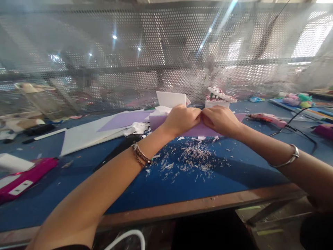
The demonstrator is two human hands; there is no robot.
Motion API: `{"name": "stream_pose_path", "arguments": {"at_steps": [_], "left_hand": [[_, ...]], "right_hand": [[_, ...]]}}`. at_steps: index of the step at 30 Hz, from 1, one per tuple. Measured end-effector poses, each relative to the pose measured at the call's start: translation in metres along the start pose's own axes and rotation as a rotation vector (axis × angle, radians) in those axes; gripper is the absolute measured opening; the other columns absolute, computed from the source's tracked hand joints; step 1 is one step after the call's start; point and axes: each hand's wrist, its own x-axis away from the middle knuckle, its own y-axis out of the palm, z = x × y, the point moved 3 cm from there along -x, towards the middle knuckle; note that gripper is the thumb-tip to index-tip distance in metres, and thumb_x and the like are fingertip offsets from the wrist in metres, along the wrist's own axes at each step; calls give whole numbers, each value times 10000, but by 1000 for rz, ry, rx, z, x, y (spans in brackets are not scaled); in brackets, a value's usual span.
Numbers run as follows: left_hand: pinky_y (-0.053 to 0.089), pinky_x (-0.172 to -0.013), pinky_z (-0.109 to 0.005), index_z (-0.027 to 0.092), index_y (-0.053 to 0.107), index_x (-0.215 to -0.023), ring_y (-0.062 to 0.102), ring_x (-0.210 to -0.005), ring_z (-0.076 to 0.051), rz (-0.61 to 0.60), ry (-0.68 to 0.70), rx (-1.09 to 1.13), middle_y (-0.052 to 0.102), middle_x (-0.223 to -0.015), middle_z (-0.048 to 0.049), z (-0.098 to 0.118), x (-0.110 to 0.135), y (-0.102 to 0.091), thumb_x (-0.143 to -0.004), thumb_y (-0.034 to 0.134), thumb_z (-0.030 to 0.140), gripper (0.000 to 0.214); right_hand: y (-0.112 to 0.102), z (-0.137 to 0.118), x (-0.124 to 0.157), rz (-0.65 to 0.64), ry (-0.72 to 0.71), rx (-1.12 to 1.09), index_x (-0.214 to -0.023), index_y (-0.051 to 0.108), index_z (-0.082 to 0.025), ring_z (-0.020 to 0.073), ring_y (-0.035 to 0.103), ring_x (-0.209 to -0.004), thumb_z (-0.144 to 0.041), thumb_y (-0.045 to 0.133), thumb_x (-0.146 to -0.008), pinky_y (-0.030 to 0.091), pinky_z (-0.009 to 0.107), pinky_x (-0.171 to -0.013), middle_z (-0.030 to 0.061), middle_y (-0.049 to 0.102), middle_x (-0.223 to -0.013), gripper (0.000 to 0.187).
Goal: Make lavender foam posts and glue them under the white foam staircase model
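Note:
Above the middle of the table, my left hand (182,119) and my right hand (221,119) meet, thumbs and knuckles nearly touching. Both have curled fingers closed at a purple sheet (199,130), which shows below and on either side of them. The fingertips and the exact grip are hidden. Shredded white and pale scraps (197,156) lie scattered on the blue tabletop just in front. Crumpled white paper (137,128) sits left of my left hand. Behind the hands stand a white board piece (171,99) and a small white model with a red-dotted roof (221,95).
Leftward lie a white board (85,139) under another purple sheet (122,121), a magenta power strip (28,177) and a clear bottle (39,99). A glue gun (267,119) with a black cord and colored pompoms (298,99) are at right. A perforated metal screen (166,52) borders the back.

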Motion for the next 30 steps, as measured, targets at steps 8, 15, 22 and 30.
{"name": "stream_pose_path", "arguments": {"at_steps": [8, 15, 22, 30], "left_hand": [[342, -577, -255, 165, 623, -834, 561, -627, -137, 95, -41, 39, 630, -670, -35, -31, -2, -21, -914, 309, 374, 386], [318, -570, -232, 192, 640, -878, 565, -652, -136, 12, -139, 69, 636, -692, -20, -54, 11, -36, -885, 350, 325, 319], [293, -542, -233, 161, 644, -858, 538, -614, -133, 40, -131, 107, 646, -700, -36, -55, -3, -44, -887, 341, 342, 354], [396, -632, -229, 143, 637, -933, 587, -696, -130, 94, 27, 231, 662, -787, -39, -55, -13, -53, -887, 354, 362, 361]], "right_hand": [[-19, 26, -11, 155, 146, 31, -677, 550, -161, 73, 363, -503, -261, 372, -782, 206, 227, -521, -7, 495, -566, 230], [-24, 80, 20, 63, 284, 172, -707, 584, -161, 82, 388, -514, -263, 408, -782, 189, 235, -499, 12, 554, -599, 218], [-52, 59, 0, 217, 161, 105, -1034, 588, -89, 176, 532, -901, -314, 283, -901, 351, 297, -748, 103, 607, -982, 401], [-47, 20, -38, -30, 14, -123, -787, 583, -143, 113, 446, -601, -311, 311, -912, 273, 248, -598, 40, 580, -703, 344]]}}
